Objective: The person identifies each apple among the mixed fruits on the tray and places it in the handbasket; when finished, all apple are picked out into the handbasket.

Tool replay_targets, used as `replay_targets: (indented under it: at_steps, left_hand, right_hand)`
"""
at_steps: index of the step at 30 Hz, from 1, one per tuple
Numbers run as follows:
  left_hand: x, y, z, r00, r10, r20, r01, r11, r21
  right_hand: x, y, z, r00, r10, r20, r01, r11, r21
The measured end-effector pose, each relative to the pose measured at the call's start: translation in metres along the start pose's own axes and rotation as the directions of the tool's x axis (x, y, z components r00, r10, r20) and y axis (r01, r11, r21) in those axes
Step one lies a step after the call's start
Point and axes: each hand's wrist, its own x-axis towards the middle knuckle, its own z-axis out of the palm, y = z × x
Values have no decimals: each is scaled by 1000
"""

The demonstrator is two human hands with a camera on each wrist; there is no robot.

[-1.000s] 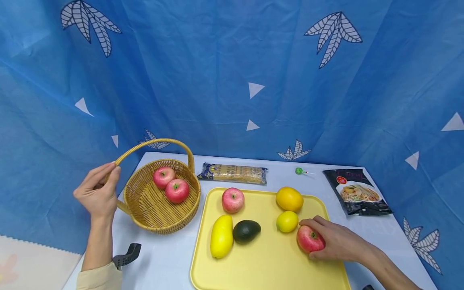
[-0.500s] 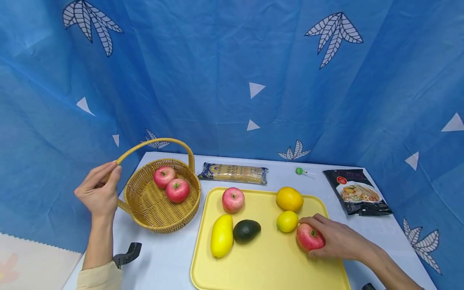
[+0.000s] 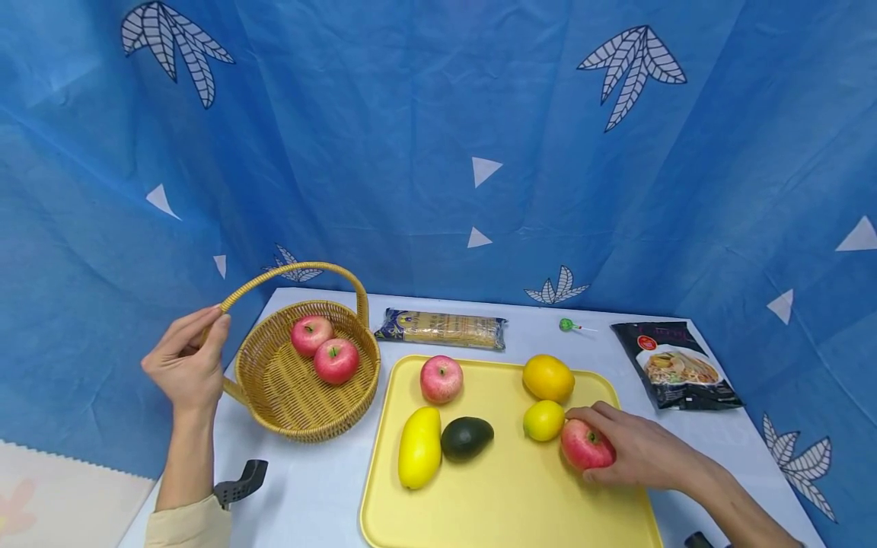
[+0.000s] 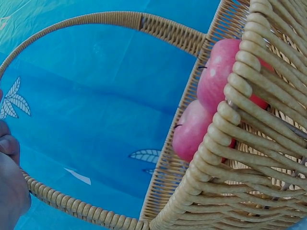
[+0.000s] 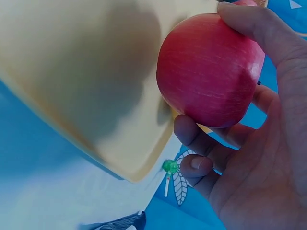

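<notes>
My left hand (image 3: 188,358) pinches the arched handle (image 3: 294,266) of a round wicker basket (image 3: 301,434). Two red apples (image 3: 336,361) lie together inside it. At the right side of a yellow tray (image 3: 493,502), my right hand (image 3: 640,449) grips a red apple (image 3: 585,445) between thumb and fingers. In the right wrist view the same apple (image 5: 208,72) shows large, with the thumb on one side and fingertips on the other. A lemon (image 3: 543,420) sits just left of that apple.
The tray also bears an orange-yellow fruit (image 3: 548,377), another apple (image 3: 441,379), a mango (image 3: 419,447) and an avocado (image 3: 467,438). Behind it lie a pasta packet (image 3: 441,329) and a green lollipop (image 3: 567,324). A black noodle bag (image 3: 674,364) rests at the right. A blue curtain (image 3: 438,152) hangs behind.
</notes>
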Motion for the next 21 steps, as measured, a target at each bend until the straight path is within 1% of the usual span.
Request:
replay_targets:
  at_steps: [9,15,21]
  left_hand:
    - [0,2,0,1000,6,2,-6,1000,9]
    - [0,3,1,1000,12,0,-12,1000,-6]
    - [-1,2,2,1000,6,-3,-6,1000,-18]
  right_hand:
    - [1,-3,-4,1000,-22,0,22,1000,6]
    - [3,-7,-6,999,-36,0,36,999,9]
    - [4,-11,-10,1000,-28,-1,28,1000,-1]
